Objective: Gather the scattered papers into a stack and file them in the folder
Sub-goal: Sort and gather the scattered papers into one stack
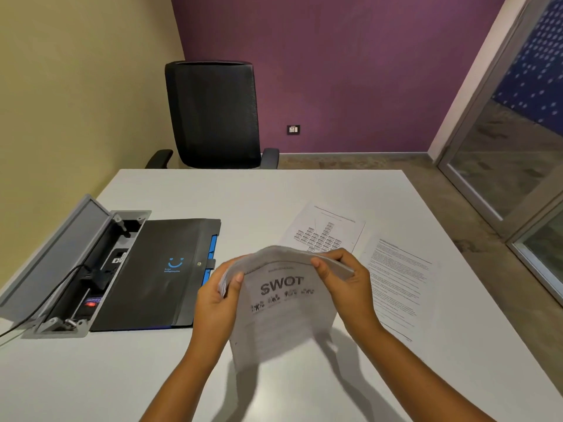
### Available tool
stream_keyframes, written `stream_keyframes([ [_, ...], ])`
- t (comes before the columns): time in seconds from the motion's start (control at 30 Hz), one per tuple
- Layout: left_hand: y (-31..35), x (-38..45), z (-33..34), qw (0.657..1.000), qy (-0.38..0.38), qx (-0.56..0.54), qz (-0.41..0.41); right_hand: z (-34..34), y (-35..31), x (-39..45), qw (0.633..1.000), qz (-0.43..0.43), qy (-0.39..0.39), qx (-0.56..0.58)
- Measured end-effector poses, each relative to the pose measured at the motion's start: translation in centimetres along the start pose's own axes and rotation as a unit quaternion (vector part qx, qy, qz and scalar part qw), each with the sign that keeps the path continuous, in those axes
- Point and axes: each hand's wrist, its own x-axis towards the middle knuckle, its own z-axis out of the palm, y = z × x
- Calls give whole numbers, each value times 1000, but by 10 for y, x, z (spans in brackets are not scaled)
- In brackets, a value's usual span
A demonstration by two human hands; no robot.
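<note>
Both my hands hold a bundle of papers (283, 312) upright above the white table (91, 376), its front sheet printed "SWOT". My left hand (217, 303) grips the bundle's left edge, and my right hand (344, 284) pinches its top right, bending the sheets over. Two loose sheets lie flat to the right: one with a diagram (323, 233) behind the bundle, one with dense text (399, 284) beside my right wrist. A black folder (155, 275) with a blue smiley logo lies closed to the left of my hands, blue tabs showing along its right edge.
An open grey cable box (76, 269) with plugs and a black cord is set into the table left of the folder. A black office chair (213, 114) stands at the far edge. A glass partition (502, 147) is on the right.
</note>
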Motion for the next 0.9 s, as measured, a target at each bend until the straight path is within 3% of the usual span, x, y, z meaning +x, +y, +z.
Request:
stream_keyframes([
  [0.2,8,-2,6,998,17,-36,41,9,-12,-2,999,-29,12,16],
  [0.43,-46,-10,13,992,16,-31,-121,4,25,-12,991,131,-19,-11],
  [0.57,-84,-14,17,986,-4,39,-164,-2,61,-12,967,224,-25,-122],
  [0.73,-128,-29,15,965,-62,92,-237,-19,111,-23,912,317,-87,-247],
  [0.9,-148,-38,5,956,-73,108,-263,-32,131,-27,883,303,-140,-329],
])
